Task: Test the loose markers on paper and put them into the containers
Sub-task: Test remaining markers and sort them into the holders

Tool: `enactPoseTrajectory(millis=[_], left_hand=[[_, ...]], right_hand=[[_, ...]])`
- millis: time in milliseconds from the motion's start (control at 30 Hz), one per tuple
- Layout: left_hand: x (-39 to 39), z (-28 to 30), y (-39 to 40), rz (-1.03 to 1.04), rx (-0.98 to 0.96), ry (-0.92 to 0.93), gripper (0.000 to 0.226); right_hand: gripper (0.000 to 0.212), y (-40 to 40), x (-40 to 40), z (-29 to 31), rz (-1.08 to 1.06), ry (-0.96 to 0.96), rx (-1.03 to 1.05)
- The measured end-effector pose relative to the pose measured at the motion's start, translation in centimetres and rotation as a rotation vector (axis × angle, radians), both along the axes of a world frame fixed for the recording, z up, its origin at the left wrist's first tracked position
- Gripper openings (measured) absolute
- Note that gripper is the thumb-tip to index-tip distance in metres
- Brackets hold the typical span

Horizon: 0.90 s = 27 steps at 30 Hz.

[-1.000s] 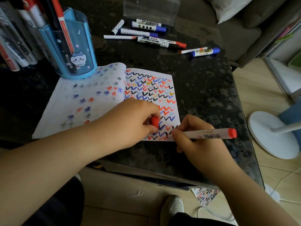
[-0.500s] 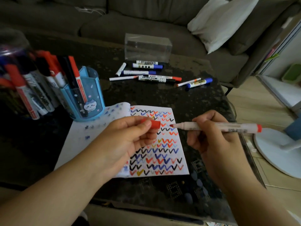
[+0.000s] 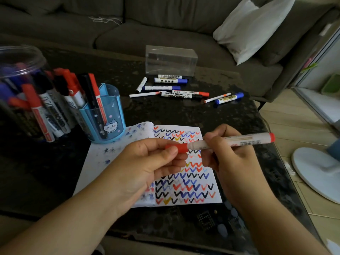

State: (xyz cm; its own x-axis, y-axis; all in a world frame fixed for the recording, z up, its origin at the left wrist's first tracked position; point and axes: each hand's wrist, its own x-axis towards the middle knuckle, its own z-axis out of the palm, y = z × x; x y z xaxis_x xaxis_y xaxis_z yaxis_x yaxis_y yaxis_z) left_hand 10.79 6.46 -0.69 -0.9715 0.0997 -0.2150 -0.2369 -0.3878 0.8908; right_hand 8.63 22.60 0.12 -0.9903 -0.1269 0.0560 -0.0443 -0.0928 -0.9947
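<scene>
My right hand [image 3: 231,159] grips a white marker with a red end [image 3: 244,141], held level above the paper [image 3: 184,181]. My left hand [image 3: 147,162] pinches its red cap [image 3: 181,148], which sits over the marker's tip. The paper lies on the dark table [image 3: 165,111], covered with red, blue and black check marks. Several loose markers [image 3: 176,92] lie at the far side of the table. A blue pen cup [image 3: 104,115] and a clear round tub [image 3: 20,85] at the left hold several markers.
A clear plastic box [image 3: 171,60] stands behind the loose markers. A grey sofa [image 3: 147,24] with a white pillow [image 3: 252,28] runs along the far side. A white fan base [image 3: 316,173] sits on the floor at the right, past the table's edge.
The marker lifted off the paper, where its tip was writing. Both hands rose and came together, and the red cap now covers the tip. The view tilted up.
</scene>
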Motion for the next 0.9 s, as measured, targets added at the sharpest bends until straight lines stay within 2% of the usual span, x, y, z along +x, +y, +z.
enactPoseTrajectory(millis=[33,100,200,300,433,500,633,767,833,900], left_hand=[[0.1,0.0,-0.1,-0.013,-0.056,0.018,0.024],[0.2,-0.3,-0.4,-0.05,-0.284,0.092,0.017],[0.5,-0.4,-0.9,-0.087,-0.575,0.224,0.014],[0.7,-0.1,-1.3,-0.051,-0.635,0.28,0.017],[0.7,0.4,-2.3,0.024,-0.7,0.351,0.017],[0.8,0.6,-2.7,0.036,-0.745,0.368,0.017],[1.4,0.6,-2.9,0.066,-0.787,0.39,0.023],[1.3,0.9,-3.2,0.149,-0.764,0.374,0.016],[1.1,1.1,-4.0,0.221,-0.815,0.383,0.019],[0.8,1.2,-5.1,0.288,-0.914,0.398,0.018]], right_hand=[[0.022,-0.2,0.1,-0.1,0.016,0.012,0.023],[0.02,-0.6,0.2,0.0,0.047,0.035,0.061],[0.034,-0.9,0.2,0.2,0.044,0.006,0.078],[0.035,-1.6,0.1,-0.4,0.048,-0.015,0.057],[0.02,-3.1,0.2,-1.3,0.129,-0.037,-0.158],[0.02,-3.8,0.2,-1.5,0.154,-0.05,-0.225],[0.028,-4.6,0.4,-1.1,0.115,-0.078,-0.192],[0.029,-5.4,0.5,-0.3,0.089,-0.245,-0.23],[0.035,-5.7,0.5,0.1,0.059,-0.303,-0.077],[0.037,-5.2,0.5,0.0,-0.047,-0.191,0.312]])
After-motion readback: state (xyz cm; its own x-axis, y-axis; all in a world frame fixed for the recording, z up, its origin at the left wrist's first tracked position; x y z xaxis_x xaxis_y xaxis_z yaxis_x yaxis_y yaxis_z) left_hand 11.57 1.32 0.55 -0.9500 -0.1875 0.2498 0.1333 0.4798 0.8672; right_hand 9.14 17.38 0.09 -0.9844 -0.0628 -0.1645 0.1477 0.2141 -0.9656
